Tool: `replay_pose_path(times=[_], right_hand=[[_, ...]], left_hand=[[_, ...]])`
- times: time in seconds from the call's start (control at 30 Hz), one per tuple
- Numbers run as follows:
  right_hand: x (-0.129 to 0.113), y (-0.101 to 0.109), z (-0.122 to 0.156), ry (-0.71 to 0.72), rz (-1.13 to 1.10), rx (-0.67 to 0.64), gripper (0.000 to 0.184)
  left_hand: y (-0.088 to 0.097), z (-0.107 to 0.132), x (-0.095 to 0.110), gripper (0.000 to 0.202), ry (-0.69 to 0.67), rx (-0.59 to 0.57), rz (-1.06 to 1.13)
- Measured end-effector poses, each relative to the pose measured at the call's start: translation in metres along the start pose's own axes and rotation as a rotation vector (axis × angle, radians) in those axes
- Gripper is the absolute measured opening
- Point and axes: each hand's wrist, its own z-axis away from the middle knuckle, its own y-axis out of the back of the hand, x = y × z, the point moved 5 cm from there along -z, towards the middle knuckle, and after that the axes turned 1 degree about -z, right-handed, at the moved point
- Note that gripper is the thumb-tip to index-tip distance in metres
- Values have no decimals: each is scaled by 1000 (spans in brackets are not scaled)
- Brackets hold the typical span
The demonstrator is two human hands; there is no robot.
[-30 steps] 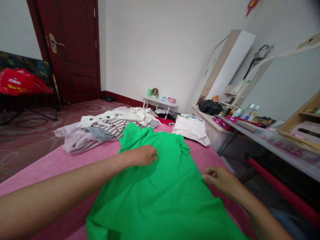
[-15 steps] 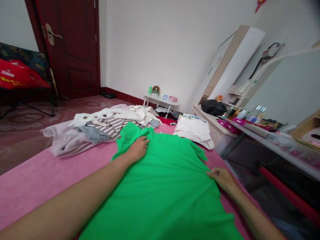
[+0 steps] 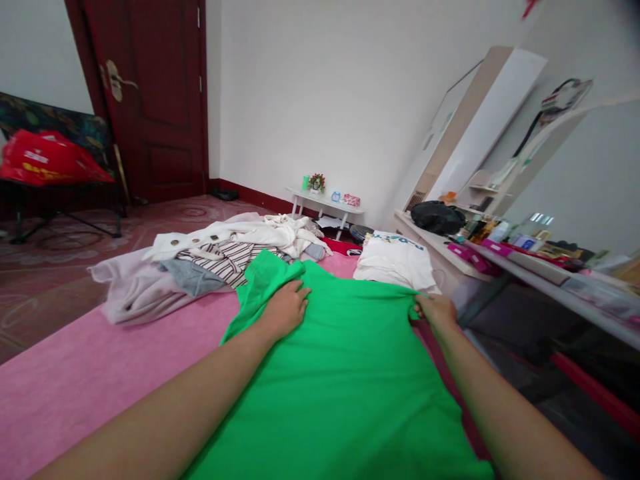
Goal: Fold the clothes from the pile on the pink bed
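A bright green T-shirt (image 3: pixel 345 380) lies spread flat on a pink bed cover (image 3: pixel 90 380). My left hand (image 3: pixel 286 308) rests palm down on the shirt's upper left part, fingers stretched out near the shoulder. At the shirt's right sleeve, my right hand (image 3: pixel 436 308) has its fingers closed on the fabric edge.
A heap of unfolded clothes (image 3: pixel 210 257) lies beyond the shirt on the left. A folded white garment (image 3: pixel 395 263) sits at the bed's far right. A cluttered desk (image 3: pixel 530 257) runs along the right; a small white table (image 3: pixel 327 203) and a dark red door (image 3: pixel 150 100) stand behind.
My right hand has moved forward along the shirt's right edge to the sleeve and closed on it. My left hand has slid up toward the shoulder and lies flat.
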Motion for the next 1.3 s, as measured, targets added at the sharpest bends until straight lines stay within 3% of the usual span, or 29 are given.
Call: replay_pose_path(times=[0.13,0.23,0.37,0.47,0.6,0.7,0.83,0.93,1.0,1.1,1.2,1.27,1.3], right_hand=[[-7,15,2,-58,-30,481,42],[-38,-2,19,216,-174,606,39],[-77,-48,46,603,-121,318,30],[-79,-72,59,627,168,93,44],[-69,-81,63,609,391,-141,54],[-66,-71,61,610,474,-78,54],[-48,-51,49,423,559,131,53],[-25,-46,36,247,550,69,53],[-18,-44,32,222,539,26,48],[-29,-32,34,309,459,79,33],[-56,1,42,396,287,208,27],[-75,20,46,427,212,92,23],[-83,24,49,436,188,-61,22]], left_hand=[[2,0,3,40,8,-3,-21],[2,0,3,40,12,2,-21],[3,0,3,39,8,-4,-7],[4,0,3,38,2,-15,-7],[3,-1,4,36,-22,-12,-4],[1,-2,3,36,-28,-8,5],[0,-1,3,35,-36,-26,36],[1,0,4,36,-15,-13,61],[6,0,0,44,50,62,87],[15,-1,-15,63,187,211,154],[18,-3,-31,64,282,262,245],[17,-4,-37,61,299,248,270],[17,-4,-39,59,297,235,263]])
